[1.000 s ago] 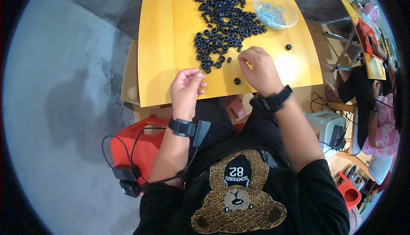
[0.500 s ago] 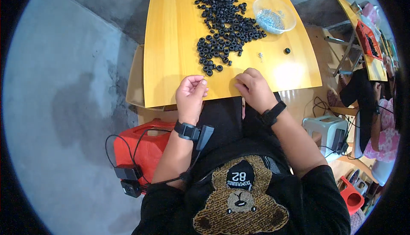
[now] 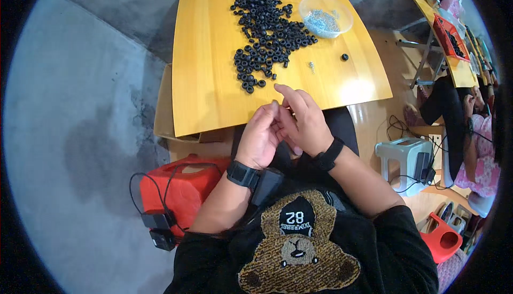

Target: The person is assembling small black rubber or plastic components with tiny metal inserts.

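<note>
My left hand [image 3: 259, 140] and my right hand [image 3: 306, 124] meet at the near edge of the yellow wooden table [image 3: 206, 75]. Their fingertips touch, and both hands are closed, the right with its index finger raised. Whatever lies between the fingers is hidden. Just beyond them, a long heap of small black rings [image 3: 262, 40] stretches to the far edge. A few small silvery metal pieces [image 3: 311, 66] rest to the right of the heap. Farther right sits one loose black ring [image 3: 344, 57].
A clear round tub [image 3: 344, 21] holding many small silvery pieces stands at the back right. On the floor are a red stool [image 3: 176, 187] to my left and a pale stool [image 3: 403, 157] to my right. Another person [image 3: 451, 125] sits at a second table far right.
My hands were apart over the table edge and have come together, drawn closer to my body. The view has shifted, so the table appears slightly farther left and up.
</note>
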Available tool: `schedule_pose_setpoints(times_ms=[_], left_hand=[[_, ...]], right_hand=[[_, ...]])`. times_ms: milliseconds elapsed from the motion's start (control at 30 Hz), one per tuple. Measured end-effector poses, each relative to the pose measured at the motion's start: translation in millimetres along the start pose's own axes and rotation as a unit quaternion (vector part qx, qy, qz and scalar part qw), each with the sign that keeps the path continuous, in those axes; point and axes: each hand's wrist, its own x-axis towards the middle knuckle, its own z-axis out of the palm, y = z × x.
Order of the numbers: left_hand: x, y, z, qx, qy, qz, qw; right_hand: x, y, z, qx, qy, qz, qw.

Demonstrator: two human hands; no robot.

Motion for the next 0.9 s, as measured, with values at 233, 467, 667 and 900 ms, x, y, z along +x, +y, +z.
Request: schedule_pose_setpoints(times_ms=[233,467,667,900], left_hand=[[-13.4,14.7,8.6,0.015,-0.068,-0.009,0.998],[-20.3,16.4,-12.5,0.015,-0.026,0.046,0.998],[-25.9,10.5,-12.7,0.016,-0.020,0.034,0.999],[-30.8,-4.8,-24.7,-0.042,-0.065,0.015,0.997]], right_hand=[[8.1,-9.9,-13.3,-0.002,-0.102,-0.118,0.988],[8.4,-14.0,-27.8,0.031,-0.121,-0.065,0.990],[-5.3,-15.4,-29.9,0.050,-0.126,0.012,0.991],[-19.8,-22.6,-27.6,0.046,-0.136,0.069,0.987]])
